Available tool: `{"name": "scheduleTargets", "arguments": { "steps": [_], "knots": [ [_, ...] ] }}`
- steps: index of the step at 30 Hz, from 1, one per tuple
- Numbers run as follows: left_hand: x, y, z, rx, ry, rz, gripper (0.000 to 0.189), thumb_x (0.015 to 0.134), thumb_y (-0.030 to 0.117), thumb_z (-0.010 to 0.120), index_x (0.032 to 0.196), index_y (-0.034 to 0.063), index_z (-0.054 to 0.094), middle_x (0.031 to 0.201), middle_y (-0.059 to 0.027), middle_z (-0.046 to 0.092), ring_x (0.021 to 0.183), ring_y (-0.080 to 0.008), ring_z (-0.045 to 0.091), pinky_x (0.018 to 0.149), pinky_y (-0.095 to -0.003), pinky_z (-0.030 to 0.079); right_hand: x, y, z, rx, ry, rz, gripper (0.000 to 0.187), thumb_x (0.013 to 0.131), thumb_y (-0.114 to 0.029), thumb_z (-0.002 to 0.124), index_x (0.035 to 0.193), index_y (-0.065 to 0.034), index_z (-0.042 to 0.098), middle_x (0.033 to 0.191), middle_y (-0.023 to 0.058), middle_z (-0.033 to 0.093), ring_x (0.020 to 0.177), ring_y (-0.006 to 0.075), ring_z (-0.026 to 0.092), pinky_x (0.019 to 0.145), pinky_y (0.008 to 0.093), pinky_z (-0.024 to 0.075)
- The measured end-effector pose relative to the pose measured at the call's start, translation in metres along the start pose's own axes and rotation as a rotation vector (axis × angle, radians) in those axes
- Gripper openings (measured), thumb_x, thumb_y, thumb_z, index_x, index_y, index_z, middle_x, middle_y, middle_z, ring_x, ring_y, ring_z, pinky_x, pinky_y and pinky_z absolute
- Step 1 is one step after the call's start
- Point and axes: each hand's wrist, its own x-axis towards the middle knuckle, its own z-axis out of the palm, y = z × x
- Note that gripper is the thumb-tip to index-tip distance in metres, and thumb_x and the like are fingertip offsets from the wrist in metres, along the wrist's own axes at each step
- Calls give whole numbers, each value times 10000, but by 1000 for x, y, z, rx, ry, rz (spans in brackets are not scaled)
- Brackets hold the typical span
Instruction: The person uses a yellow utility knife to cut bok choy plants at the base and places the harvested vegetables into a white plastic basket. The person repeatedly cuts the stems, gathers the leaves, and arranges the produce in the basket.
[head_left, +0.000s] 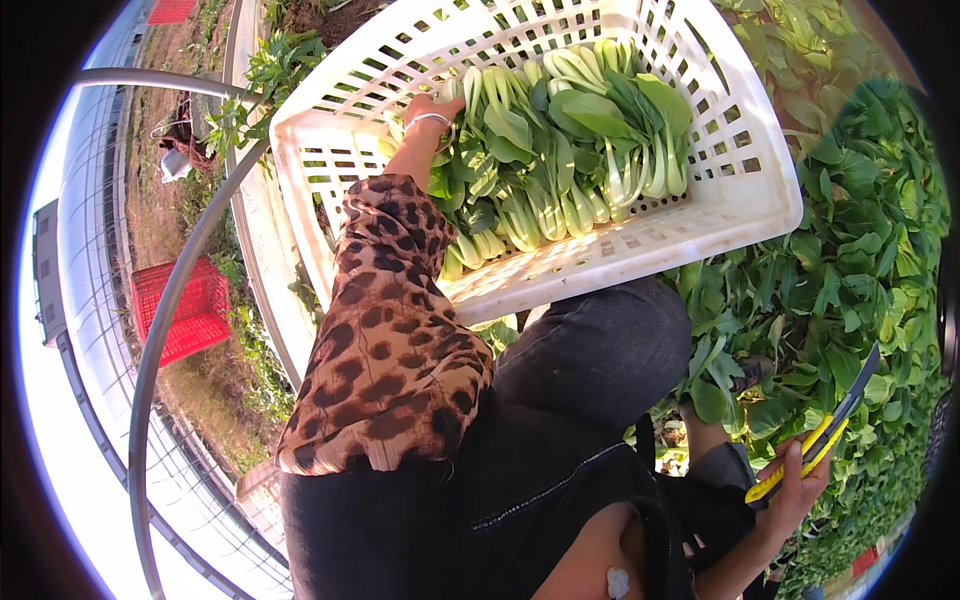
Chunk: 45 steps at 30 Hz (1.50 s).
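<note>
My left hand (430, 114), a bracelet at its wrist, reaches inside a white slatted plastic crate (600, 270). It touches the left end of a packed layer of bok choy (562, 142); its fingers are partly hidden, so whether it grips a head is unclear. The heads lie in two rows, pale stem bases outward and leaves towards the middle. Low at the right, my right hand (796, 480) holds a yellow-and-black snap-off utility knife (799, 457) by its handle. Its dark blade is extended and points up and right, over the growing plants.
My bent knee (600, 352) is just below the crate's near edge. Dense leafy greens (847, 262) grow along the right. Curved metal greenhouse pipes (180, 277) rise at the left, with a red plastic crate (184, 311) on the ground beyond them.
</note>
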Motion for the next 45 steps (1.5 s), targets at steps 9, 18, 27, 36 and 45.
{"name": "scheduleTargets", "arguments": {
  "steps": [9, 18, 27, 36, 45],
  "knots": [
    [-10, -26, -47, -934, -362, -203, 249, 754, 115, 609, 978, 11, 581, 770, -46, 602, 631, -159, 555, 529, -298, 457, 2, -3, 2, 17, -2, -24, 238, 850, -131, 568, 996, 11, 444, 746, 94, 532, 445, 107, 492, 422, 190, 394],
    [-30, -28, -65, -1369, -411, -59, 247, 804, 99, 392, 978, 12, 544, 1004, -150, 610, 736, -221, 548, 732, -387, 465, -1, -3, 0, 17, 11, -44, 243, 848, -147, 580, 983, 9, 451, 737, 90, 534, 444, 106, 493, 422, 189, 391],
    [-26, 1, -64, -712, -276, -78, 540, 750, 502, 553, 970, 12, 607, 855, -117, 618, 685, -212, 538, 627, -345, 442, -3, -3, 1, 67, 15, -66, 255, 840, -147, 589, 985, 12, 452, 745, 98, 537, 444, 114, 493, 418, 190, 392],
    [-34, 26, -64, -1012, -443, -183, 356, 780, 271, 548, 936, -44, 604, 824, -136, 636, 640, -242, 611, 683, -306, 521, -3, -6, 0, 9, 35, -42, 231, 839, -118, 570, 987, 17, 455, 763, 102, 539, 444, 115, 497, 429, 193, 395],
    [-56, -40, -111, -1477, -525, -28, 407, 788, 189, 461, 1089, -82, 500, 865, -196, 600, 720, -265, 603, 656, -342, 521, -8, -6, -1, 33, 6, -49, 235, 826, -97, 565, 995, 22, 453, 773, 111, 538, 451, 119, 502, 434, 189, 406]
  ]
}}
